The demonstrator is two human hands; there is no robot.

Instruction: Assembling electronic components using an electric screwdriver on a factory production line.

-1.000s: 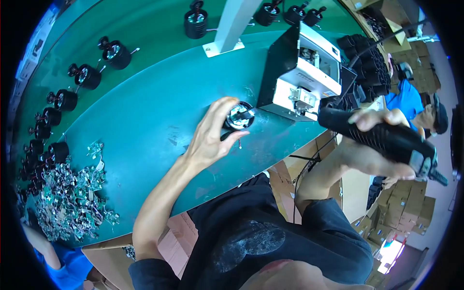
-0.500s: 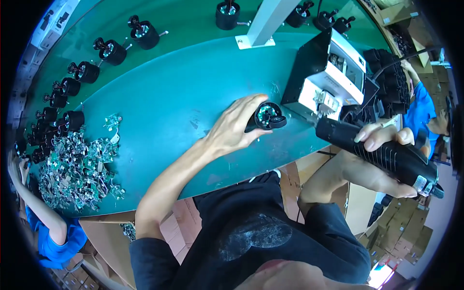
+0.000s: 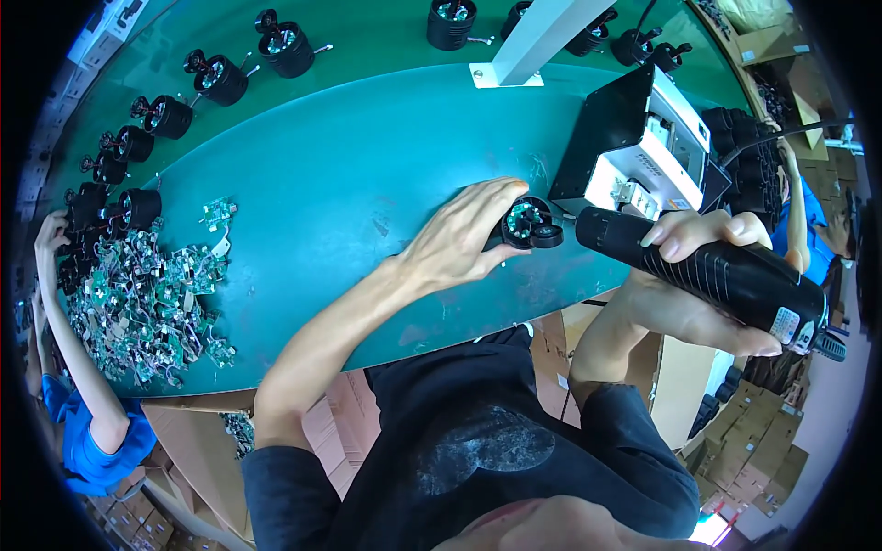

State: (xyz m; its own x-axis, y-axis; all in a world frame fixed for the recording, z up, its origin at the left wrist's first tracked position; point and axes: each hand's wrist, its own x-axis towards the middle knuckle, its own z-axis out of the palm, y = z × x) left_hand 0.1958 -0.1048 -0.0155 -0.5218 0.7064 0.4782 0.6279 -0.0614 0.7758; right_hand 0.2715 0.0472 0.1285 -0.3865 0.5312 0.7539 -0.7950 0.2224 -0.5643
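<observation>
Steadily brace the black cup [image 3: 503, 238], held by the left hand [image 3: 464, 228] over the table [image 3: 349, 156]; the right hand [image 3: 669, 308] grips an electric screwdriver [image 3: 726, 275] at the cup's three o'clock, so aim the bit [image 3: 566, 218] straight.

Black cylindrical housing [image 3: 524, 241] beside black driver [image 3: 707, 269]
Open over desk [image 3: 367, 138], green board [image 3: 525, 219] inside; driver aslant, bit [image 3: 566, 218] toward housing.
</observation>
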